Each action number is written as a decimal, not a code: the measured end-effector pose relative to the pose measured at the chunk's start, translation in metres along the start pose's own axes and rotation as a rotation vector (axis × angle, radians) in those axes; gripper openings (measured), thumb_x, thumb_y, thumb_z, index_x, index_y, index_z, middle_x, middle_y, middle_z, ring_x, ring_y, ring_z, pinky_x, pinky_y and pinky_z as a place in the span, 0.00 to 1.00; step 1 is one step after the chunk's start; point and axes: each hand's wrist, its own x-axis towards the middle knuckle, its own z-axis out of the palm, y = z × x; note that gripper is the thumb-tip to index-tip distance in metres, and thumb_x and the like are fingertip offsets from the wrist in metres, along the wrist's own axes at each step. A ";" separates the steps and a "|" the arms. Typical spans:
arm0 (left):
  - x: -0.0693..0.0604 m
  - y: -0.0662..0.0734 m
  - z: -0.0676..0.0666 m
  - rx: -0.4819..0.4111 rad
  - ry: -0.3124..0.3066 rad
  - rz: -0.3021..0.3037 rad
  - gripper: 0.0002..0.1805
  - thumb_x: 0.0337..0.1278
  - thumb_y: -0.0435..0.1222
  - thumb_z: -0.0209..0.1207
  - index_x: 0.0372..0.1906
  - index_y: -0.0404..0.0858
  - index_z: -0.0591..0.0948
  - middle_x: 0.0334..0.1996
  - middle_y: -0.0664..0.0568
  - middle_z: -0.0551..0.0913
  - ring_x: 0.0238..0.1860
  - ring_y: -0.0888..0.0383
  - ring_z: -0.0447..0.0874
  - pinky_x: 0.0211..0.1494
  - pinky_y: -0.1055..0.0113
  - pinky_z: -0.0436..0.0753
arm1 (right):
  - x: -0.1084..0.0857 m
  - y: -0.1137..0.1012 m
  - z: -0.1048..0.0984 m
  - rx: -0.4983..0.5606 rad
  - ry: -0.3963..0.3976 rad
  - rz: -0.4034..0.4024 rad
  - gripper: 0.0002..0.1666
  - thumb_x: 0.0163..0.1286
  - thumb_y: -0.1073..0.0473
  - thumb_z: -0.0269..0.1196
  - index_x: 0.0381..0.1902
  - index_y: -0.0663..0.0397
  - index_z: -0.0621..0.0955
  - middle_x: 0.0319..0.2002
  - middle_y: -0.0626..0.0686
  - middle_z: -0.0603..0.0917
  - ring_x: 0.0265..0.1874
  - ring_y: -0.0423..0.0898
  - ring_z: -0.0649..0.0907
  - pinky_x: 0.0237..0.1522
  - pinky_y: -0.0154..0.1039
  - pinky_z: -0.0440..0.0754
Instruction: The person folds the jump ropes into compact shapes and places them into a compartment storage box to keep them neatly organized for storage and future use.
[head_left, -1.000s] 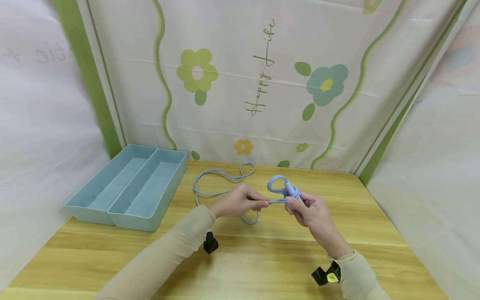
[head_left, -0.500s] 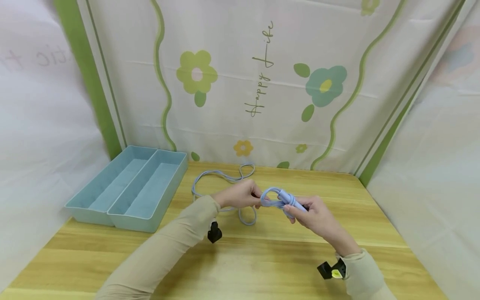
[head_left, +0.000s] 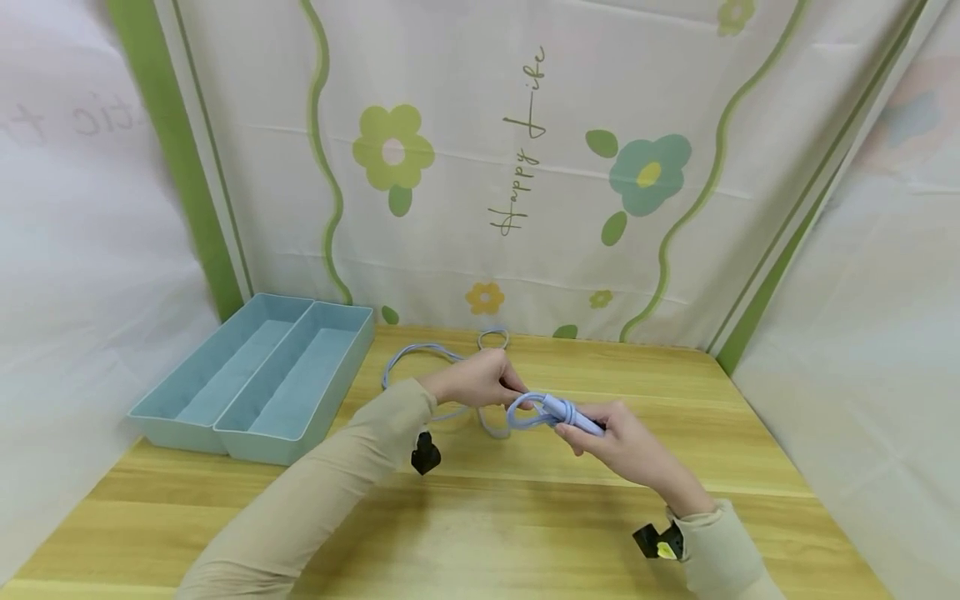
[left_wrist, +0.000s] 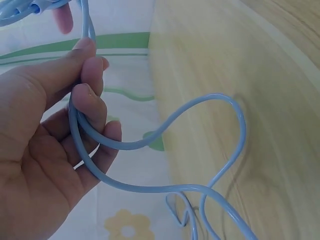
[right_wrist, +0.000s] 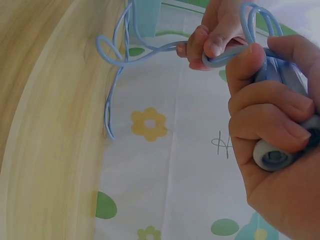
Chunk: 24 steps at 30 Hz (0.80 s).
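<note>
A light-blue jump rope (head_left: 420,346) is partly bundled, its cord wound around its handles (head_left: 558,410). My right hand (head_left: 618,437) grips the handles with curled fingers; in the right wrist view a round handle end (right_wrist: 272,156) pokes out below them. Cord loops (head_left: 517,408) stick out leftward from the bundle. Close to those loops, my left hand (head_left: 480,379) pinches the doubled cord between thumb and fingers. From there two strands (left_wrist: 150,189) hang through the left fingers and trail to the table. Part of the trailing cord is hidden behind the left hand in the head view.
Two joined light-blue trays (head_left: 300,367) stand at the table's left. The wooden table (head_left: 510,525) ends at a flower-printed curtain (head_left: 465,183) behind, with white cloth walls on both sides. Loose cord lies near the back edge.
The right hand has brought the handles leftward and slightly down, turning them flatter. The cord stretch between the hands has shortened, and the bundle's loops now sit right by the left fingers.
</note>
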 end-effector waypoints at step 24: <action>0.010 0.068 0.016 0.439 0.018 0.080 0.17 0.66 0.32 0.62 0.19 0.42 0.86 0.13 0.61 0.76 0.14 0.68 0.63 0.21 0.77 0.65 | 0.003 -0.002 0.010 -0.114 -0.157 0.100 0.18 0.77 0.50 0.57 0.26 0.51 0.78 0.15 0.40 0.66 0.12 0.33 0.61 0.16 0.29 0.62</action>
